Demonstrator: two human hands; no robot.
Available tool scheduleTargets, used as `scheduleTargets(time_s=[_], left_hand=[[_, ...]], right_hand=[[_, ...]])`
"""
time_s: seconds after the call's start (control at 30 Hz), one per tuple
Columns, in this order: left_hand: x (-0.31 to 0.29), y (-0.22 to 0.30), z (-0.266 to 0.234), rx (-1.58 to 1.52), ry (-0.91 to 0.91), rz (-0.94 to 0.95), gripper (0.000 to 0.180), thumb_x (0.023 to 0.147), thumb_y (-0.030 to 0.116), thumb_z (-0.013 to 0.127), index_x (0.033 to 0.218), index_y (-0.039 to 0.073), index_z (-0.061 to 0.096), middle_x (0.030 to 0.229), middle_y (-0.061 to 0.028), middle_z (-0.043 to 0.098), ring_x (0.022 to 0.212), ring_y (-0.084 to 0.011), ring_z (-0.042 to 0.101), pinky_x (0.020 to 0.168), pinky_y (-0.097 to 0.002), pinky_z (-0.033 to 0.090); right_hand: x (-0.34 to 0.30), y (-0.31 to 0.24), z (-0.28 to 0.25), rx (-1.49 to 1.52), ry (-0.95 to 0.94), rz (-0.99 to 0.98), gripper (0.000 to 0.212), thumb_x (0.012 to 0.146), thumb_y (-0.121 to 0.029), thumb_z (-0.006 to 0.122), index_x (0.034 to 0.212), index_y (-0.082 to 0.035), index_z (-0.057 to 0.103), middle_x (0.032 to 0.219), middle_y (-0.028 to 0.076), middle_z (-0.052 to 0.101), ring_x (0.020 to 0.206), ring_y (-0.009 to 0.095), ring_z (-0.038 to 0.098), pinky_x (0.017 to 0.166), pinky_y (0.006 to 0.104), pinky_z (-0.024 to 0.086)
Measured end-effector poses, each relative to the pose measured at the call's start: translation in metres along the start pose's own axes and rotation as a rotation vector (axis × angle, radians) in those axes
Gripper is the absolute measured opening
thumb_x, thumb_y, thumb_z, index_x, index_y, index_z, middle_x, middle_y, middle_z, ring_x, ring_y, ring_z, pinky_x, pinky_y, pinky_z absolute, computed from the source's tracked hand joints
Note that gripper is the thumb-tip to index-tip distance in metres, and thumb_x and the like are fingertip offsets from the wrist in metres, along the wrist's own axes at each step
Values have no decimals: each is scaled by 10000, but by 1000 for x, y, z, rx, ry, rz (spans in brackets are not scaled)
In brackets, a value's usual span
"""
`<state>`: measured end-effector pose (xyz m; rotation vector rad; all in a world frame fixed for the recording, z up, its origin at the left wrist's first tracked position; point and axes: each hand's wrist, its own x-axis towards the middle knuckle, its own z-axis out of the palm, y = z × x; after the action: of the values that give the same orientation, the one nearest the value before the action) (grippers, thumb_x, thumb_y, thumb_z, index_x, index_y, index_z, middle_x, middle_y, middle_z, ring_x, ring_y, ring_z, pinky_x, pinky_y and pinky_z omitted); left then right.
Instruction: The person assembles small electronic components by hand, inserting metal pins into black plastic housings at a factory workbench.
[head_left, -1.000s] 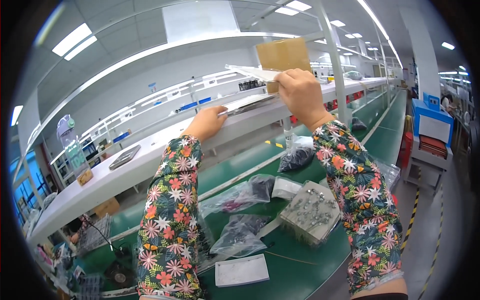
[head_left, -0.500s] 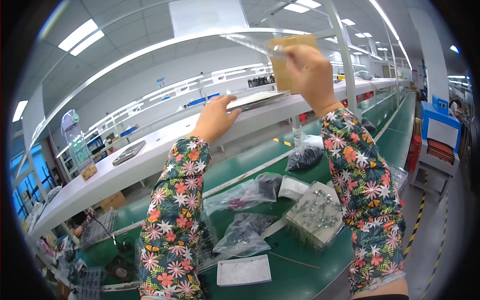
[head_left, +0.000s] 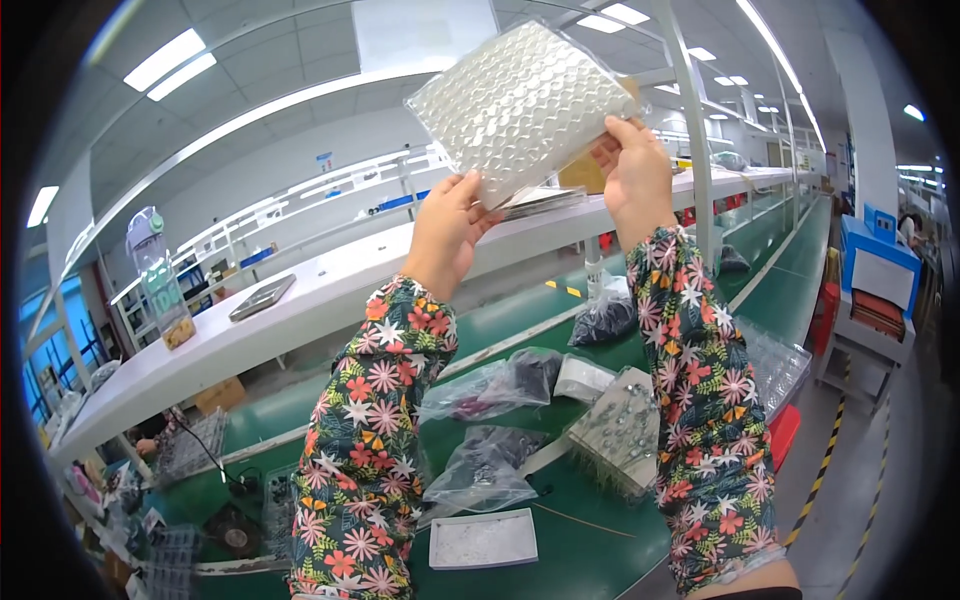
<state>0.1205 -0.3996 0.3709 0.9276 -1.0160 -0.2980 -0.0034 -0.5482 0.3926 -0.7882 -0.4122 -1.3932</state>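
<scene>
Raised in front of me is a clear bubble-wrap bag [head_left: 525,105], tilted, its bubbled face toward me. My left hand [head_left: 447,232] pinches it at the lower left corner. The right corner is gripped by my right hand [head_left: 638,178], its thumb in front and fingers behind. Patterned floral sleeves cover both forearms. Behind the bag, a flat stack of clear packaging [head_left: 545,201] lies on the white shelf [head_left: 350,282], and a brown cardboard piece [head_left: 585,176] stands there, partly hidden.
On the green bench [head_left: 590,530] below lie bags of dark parts [head_left: 480,465], a white tray [head_left: 484,540] and a block holding several small metal parts [head_left: 620,425]. A drink bottle [head_left: 160,285] and grey device [head_left: 263,298] rest on the shelf. A metal post [head_left: 690,130] rises at right.
My left hand has risen from the shelf and taken hold of the bag's lower left corner. The bag, earlier edge-on in my right hand, is now turned with its broad face toward me.
</scene>
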Motion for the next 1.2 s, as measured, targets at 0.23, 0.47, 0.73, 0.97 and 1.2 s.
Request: scheduleTargets(time_s=[0.23,0.47,0.73,0.97,1.2], left_hand=[[-5,0,-14,33,55,0,213,960,222,513,1109,73,480,1046,-65,583,938,-181,601,792,-326,490],[-9,4,-23,53,70,-13,169,960,215,519,1081,102,485,1031,-41,593,889,-159,595,777,-309,485],[-3,-1,-32,63,58,-3,131,961,214,520,1051,120,506,985,-10,603,878,-134,583,783,-303,479],[-8,4,-28,39,41,28,301,950,237,545,1201,80,487,1078,-60,586,954,-173,576,831,-311,467],[-91,35,-35,478,-4,112,501,908,232,603,1328,18,432,1144,-122,591,1039,-185,566,847,-304,460]], right_hand=[[-5,6,-13,64,-77,173,194,819,-7,584,1007,-47,553,878,46,606,752,144,595,676,298,531],[-7,9,-14,-11,-169,191,308,861,-55,546,1167,-58,512,1015,66,621,882,181,621,763,319,520],[-10,-2,-20,-89,-270,188,307,893,-66,544,1195,-38,494,1020,76,618,858,165,626,766,317,532],[-12,-1,1,-140,-313,12,251,895,-69,560,1138,-17,524,1065,73,612,904,164,611,795,312,505],[5,-7,25,-1254,-423,-912,193,843,-47,553,1034,-60,578,725,124,639,700,263,648,632,368,498]])
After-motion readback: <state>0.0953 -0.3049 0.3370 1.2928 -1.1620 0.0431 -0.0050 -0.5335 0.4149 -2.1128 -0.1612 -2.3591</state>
